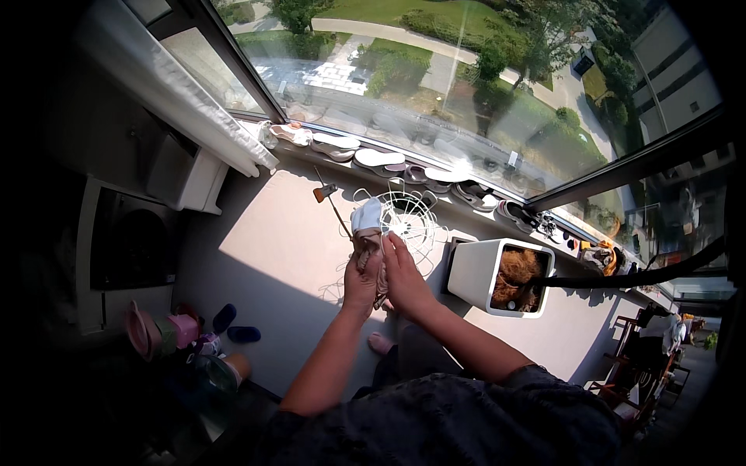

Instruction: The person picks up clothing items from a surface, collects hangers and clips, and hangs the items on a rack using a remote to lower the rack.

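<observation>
Between my two hands is a soft beige and white item (368, 239), bunched up. It may be cloth or a soft shoe; I cannot tell which. My left hand (361, 285) grips its lower left side, thumb uppermost. My right hand (405, 274) lies along its right side, fingers straight and pressed against it. Just beyond the fingers is a round white wire rack (422, 224) with looped arms, partly hidden by the item. A thin dark pole (339, 218) with an orange and grey part (324, 193) slants beside the item on the left.
Several shoes (379, 162) line the sill under the large window (408, 70). On the right stands a white planter (475, 271) holding brown fibre and a dark stem. Blue slippers (243, 334) and a pink basin (143, 332) are at lower left. A white curtain (192, 87) hangs upper left.
</observation>
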### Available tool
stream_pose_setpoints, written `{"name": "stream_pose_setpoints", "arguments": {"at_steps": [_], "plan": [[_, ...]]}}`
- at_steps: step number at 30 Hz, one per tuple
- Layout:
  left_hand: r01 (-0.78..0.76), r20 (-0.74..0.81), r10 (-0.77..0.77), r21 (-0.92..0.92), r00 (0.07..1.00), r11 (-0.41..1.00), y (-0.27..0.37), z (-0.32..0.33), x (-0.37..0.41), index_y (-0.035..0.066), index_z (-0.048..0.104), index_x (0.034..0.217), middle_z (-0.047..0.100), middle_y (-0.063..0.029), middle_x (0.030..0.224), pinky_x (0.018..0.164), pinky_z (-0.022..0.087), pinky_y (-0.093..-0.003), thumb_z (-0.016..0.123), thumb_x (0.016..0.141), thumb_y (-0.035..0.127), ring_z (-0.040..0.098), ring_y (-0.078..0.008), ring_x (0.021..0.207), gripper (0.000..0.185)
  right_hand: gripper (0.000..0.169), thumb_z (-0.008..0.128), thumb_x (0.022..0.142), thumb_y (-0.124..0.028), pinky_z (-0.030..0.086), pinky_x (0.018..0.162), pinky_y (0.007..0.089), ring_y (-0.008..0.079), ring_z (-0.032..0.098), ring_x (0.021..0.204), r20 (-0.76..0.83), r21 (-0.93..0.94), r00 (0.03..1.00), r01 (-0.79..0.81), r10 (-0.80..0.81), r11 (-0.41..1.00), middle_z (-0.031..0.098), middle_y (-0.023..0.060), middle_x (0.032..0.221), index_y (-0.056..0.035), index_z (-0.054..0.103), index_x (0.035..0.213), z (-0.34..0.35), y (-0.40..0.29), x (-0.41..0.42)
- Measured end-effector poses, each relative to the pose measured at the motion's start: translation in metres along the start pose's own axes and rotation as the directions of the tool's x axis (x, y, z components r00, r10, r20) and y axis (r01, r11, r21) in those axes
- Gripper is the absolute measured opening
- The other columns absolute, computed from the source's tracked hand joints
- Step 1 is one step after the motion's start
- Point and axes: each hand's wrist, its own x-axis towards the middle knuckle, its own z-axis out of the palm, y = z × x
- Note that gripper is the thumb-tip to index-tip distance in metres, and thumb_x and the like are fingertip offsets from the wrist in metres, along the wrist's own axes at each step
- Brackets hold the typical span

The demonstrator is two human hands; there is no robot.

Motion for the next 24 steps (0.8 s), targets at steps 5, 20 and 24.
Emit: {"name": "stream_pose_setpoints", "arguments": {"at_steps": [5, 20, 24], "plan": [[-0.062, -0.131, 0.096, 0.248, 0.987, 0.967, 0.022, 0.015, -0.028, 0.002, 0.051, 0.127, 0.062, -0.0051, 0.110, 0.084, 0.050, -0.0271, 0.061, 0.095, 0.021, 0.061, -0.0119, 0.098, 0.039, 0.059, 0.047, 0.088, -0.007, 0.038, 0.106, 0.0436, 0.0411, 0.043, 0.125, 0.132, -0.104, 0.986, 0.112, -0.098, 0.988, 0.034, 0.0292, 0.143, 0.0034, 0.029, 0.143, -0.003, 0.001, -0.006], [-0.243, -0.072, 0.285, 0.352, 0.956, 0.904, 0.038, 0.011, 0.014, 0.003, 0.057, 0.103, 0.059, -0.0001, 0.086, 0.067, 0.046, -0.0262, 0.063, 0.095, 0.024, 0.055, -0.0089, 0.075, 0.023, 0.051, 0.054, 0.081, 0.007, 0.050, 0.082, 0.0372, 0.0278, 0.062, 0.096, 0.002, 0.431, 0.987, 0.144, -0.161, 0.891, 0.061, 0.0139, 0.111, -0.0071, 0.048, 0.129, -0.042, 0.006, -0.023], [-0.222, 0.116, 0.194, 0.322, 0.974, 0.920, 0.078, 0.041, -0.013, 0.005, 0.056, 0.095, 0.056, 0.0010, 0.081, 0.064, 0.045, -0.0248, 0.062, 0.096, 0.027, 0.052, -0.0068, 0.071, 0.023, 0.027, 0.053, 0.080, 0.008, 0.051, 0.068, 0.0306, 0.0202, 0.065, 0.076, -0.425, 0.482, 0.889, 0.060, 0.173, 0.874, 0.068, 0.0073, 0.090, -0.0063, 0.064, 0.100, -0.071, 0.059, -0.068]]}}
